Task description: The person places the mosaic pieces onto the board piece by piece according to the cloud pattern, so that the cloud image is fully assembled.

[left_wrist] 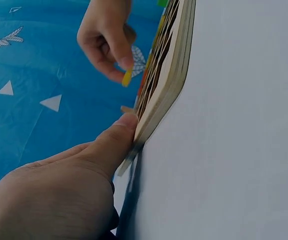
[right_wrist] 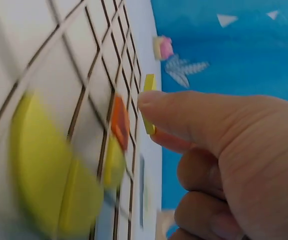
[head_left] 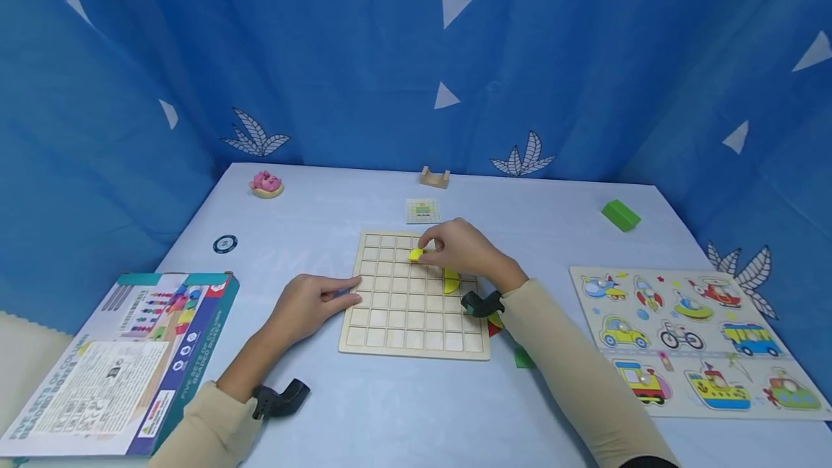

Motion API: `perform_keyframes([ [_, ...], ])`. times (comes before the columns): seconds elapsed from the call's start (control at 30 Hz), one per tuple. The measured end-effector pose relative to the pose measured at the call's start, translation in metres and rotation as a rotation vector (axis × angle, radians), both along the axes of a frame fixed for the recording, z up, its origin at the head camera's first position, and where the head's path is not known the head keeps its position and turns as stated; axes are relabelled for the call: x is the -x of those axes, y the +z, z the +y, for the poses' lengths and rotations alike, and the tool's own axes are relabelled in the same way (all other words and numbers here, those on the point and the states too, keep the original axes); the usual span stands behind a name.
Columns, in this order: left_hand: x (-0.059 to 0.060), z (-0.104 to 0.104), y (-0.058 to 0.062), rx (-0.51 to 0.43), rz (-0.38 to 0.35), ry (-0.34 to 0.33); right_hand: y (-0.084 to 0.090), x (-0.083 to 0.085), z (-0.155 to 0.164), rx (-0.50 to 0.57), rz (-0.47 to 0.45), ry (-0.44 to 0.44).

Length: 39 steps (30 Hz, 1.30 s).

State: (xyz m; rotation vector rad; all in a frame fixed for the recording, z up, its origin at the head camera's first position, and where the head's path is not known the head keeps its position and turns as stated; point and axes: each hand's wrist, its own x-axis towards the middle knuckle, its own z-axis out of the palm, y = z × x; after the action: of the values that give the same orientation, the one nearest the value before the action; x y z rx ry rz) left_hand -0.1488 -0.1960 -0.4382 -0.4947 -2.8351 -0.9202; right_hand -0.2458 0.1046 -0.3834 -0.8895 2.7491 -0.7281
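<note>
The right hand (head_left: 463, 248) reaches over the grid board (head_left: 403, 309), which lies flat near the middle of the worktop (head_left: 364, 410). Its grip pinches a small yellow piece (head_left: 416, 254) between thumb and fingertips, just above the squares near the board's far edge. In the right wrist view the piece (right_wrist: 149, 102) stands on edge at the tip of the thumb.

The left hand (head_left: 313, 302) rests on the worktop at the board's left edge, fingers straight and relaxed, holding nothing. In the left wrist view its thumb (left_wrist: 114, 137) touches the board's side.

A yellow half-round (head_left: 451, 282) lies on the board's right side, just beside the right wrist. A red piece (head_left: 494, 328) and a green piece (head_left: 523, 359) lie on the worktop off the board's right edge, partly hidden by the sleeve.

A toy box (head_left: 117, 360) sits at the near left corner, a vehicle puzzle (head_left: 695, 338) along the right edge. Toward the far edge are a pink figure (head_left: 266, 183), a wooden stand (head_left: 434, 178), a pattern card (head_left: 423, 210) and a green block (head_left: 620, 214). A dark disc (head_left: 224, 243) lies near the left edge.
</note>
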Motion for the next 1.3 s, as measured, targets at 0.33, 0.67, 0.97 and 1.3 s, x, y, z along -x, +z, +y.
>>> perform_keyframes([
  [0.33,-0.001,0.004,0.000,0.010,-0.013,0.006,-0.001,0.006,-0.030,-0.022,0.022,0.056],
  [0.67,-0.001,0.003,-0.001,0.001,0.020,0.001,-0.010,0.006,-0.022,0.011,0.001,0.033],
  [0.97,-0.003,0.003,0.000,-0.015,0.035,-0.003,-0.006,0.002,-0.017,0.008,0.007,0.006],
  [1.3,-0.002,0.003,0.002,-0.009,0.012,-0.006,0.025,-0.022,0.022,0.053,0.062,-0.121],
])
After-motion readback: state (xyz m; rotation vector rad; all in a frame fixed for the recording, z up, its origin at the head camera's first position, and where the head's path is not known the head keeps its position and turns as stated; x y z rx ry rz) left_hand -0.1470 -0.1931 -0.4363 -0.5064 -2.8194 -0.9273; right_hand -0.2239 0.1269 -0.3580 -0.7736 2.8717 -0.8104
